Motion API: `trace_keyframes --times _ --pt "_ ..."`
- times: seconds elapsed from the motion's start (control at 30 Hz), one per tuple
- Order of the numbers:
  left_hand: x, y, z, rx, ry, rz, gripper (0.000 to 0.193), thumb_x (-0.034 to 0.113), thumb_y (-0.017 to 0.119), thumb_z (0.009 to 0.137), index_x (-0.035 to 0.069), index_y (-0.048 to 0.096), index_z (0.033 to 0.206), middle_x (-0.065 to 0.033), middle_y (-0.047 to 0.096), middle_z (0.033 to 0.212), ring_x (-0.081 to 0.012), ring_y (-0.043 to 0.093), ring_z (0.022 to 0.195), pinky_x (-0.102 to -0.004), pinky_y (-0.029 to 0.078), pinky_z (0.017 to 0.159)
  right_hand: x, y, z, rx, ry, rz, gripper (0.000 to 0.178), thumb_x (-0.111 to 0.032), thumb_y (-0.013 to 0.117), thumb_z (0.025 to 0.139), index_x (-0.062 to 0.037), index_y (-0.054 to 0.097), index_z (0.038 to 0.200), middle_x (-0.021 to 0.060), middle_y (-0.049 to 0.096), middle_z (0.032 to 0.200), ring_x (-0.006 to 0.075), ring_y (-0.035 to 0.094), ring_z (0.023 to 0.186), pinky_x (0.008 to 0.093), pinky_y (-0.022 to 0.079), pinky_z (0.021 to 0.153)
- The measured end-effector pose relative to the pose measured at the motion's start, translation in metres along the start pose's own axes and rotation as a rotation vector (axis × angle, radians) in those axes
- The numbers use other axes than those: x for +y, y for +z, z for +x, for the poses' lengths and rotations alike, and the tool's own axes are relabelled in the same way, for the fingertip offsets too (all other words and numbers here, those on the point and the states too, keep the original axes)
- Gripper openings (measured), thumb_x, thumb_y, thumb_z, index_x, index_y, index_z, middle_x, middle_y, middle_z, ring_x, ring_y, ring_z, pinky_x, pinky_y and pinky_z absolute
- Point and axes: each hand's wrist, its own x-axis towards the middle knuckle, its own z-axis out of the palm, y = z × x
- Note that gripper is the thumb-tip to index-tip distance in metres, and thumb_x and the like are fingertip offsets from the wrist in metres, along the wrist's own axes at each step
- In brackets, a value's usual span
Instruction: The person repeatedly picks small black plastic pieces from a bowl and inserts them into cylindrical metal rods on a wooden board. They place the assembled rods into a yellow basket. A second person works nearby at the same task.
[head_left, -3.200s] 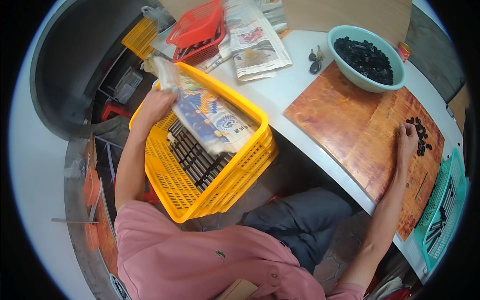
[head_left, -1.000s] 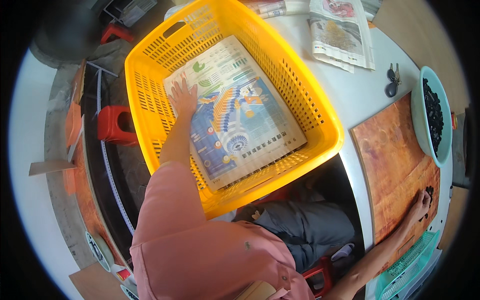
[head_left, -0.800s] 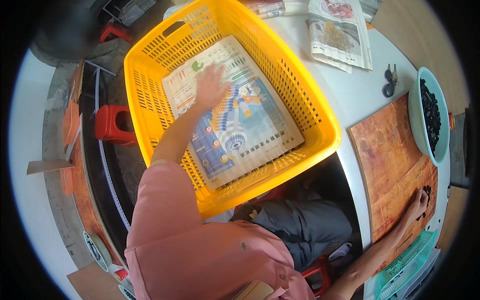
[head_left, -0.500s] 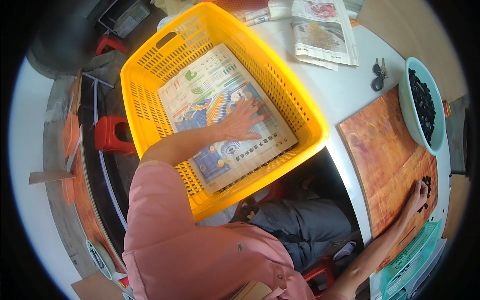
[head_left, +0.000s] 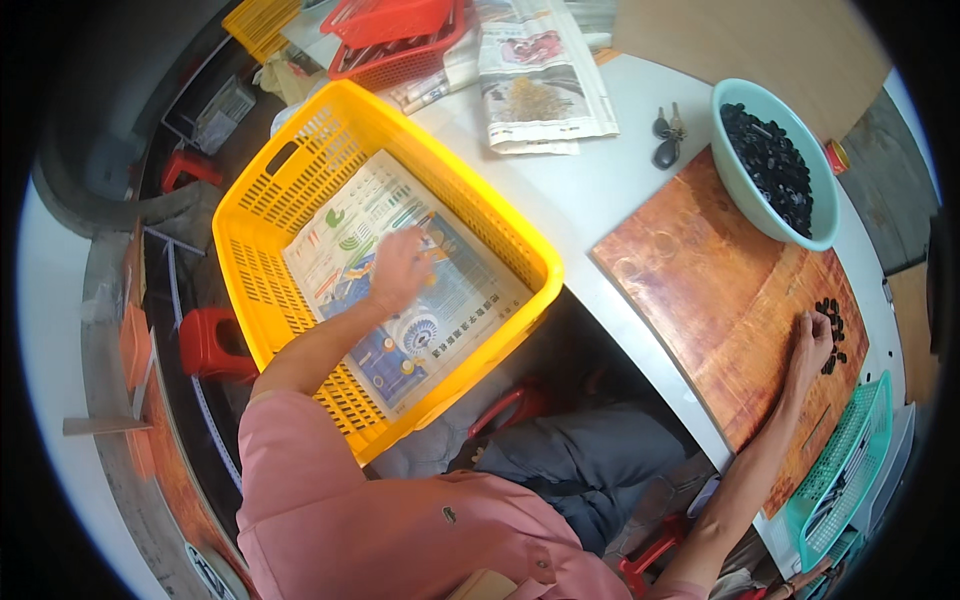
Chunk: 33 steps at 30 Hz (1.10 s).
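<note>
Over the newspaper [head_left: 385, 345] that lines a yellow plastic basket [head_left: 480, 225], my left hand [head_left: 402, 268] is raised and smeared by motion, its fingers unclear. My right hand [head_left: 812, 345] rests low over the brown wooden board [head_left: 740, 330], fingertips drawn together. What they hold, if anything, is hidden. Just beyond them lie several small black pieces [head_left: 832, 322] on the board. More black pieces [head_left: 770, 165] fill a pale green bowl [head_left: 722, 195] at the board's far end.
Keys [head_left: 667, 140] and a folded newspaper [head_left: 548, 95] lie on the white table [head_left: 570, 190]. Behind them stands a red basket [head_left: 400, 68]. A green basket [head_left: 850, 450] sits at the board's near right corner. Red stools [head_left: 212, 345] stand on the floor.
My left hand, spread flat on the newspaper before, has lifted and blurred. My right hand stays by the black pieces. The view has shifted, moving the scene leftward.
</note>
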Motion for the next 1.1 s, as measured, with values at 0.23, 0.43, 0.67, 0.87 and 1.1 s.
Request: trace_keyframes --times 0.23,0.43,0.67,0.87,1.1 --pt "0.042 -0.101 0.165 0.413 0.13 0.156 0.019 0.005 0.06 0.091 0.004 0.071 0.106 -0.0127 0.069 0.105 -0.0353 0.063 0.105 -0.0475 0.046 0.092 -0.025 0.006 -0.008 0.027 0.004 -0.074 0.019 -0.018 0.065 0.098 -0.0012 0.061 0.09 -0.0004 0.057 0.08 0.0085 0.05 0.074 0.0269 0.042 0.069" --pt "0.072 -0.061 0.268 -0.195 -0.136 0.52 0.023 0.008 0.061 0.087 0.007 0.076 0.104 -0.016 0.074 0.11 -0.0356 0.069 0.108 -0.0532 0.048 0.095 -0.035 0.004 -0.012 0.093 -0.026 -0.147 0.018 -0.017 0.065 0.095 0.0005 0.064 0.092 0.0017 0.059 0.077 0.0118 0.053 0.072 0.0297 0.045 0.068" --pt "0.133 -0.033 0.311 -0.017 -0.391 0.111 0.04 0.045 0.062 0.093 0.013 0.077 0.11 -0.0176 0.075 0.111 -0.0349 0.069 0.11 -0.0541 0.046 0.098 -0.029 0.008 -0.01 0.121 -0.004 -0.059 0.025 -0.022 0.067 0.091 0.003 0.064 0.093 0.013 0.066 0.081 0.0201 0.061 0.075 0.0367 0.049 0.072" --pt "0.146 0.014 0.323 -0.176 -0.547 0.103 0.079 0.059 0.067 0.083 0.017 0.049 0.147 -0.0151 0.039 0.155 -0.0436 0.039 0.143 -0.0645 0.036 0.11 -0.034 0.007 -0.011 0.169 0.007 -0.07 0.02 -0.019 0.069 0.089 0.0009 0.069 0.093 0.0149 0.071 0.081 0.024 0.069 0.076 0.0371 0.052 0.072" --pt "0.089 0.047 0.333 -0.191 -0.614 0.09 0.089 0.043 0.078 0.074 0.01 0.042 0.148 -0.0232 0.04 0.151 -0.0439 0.051 0.133 -0.0502 0.045 0.108 -0.043 0.012 -0.011 0.129 0.071 -0.074 0.021 -0.02 0.069 0.089 0.0004 0.068 0.094 0.0167 0.07 0.085 0.0302 0.068 0.081 0.0409 0.051 0.075"
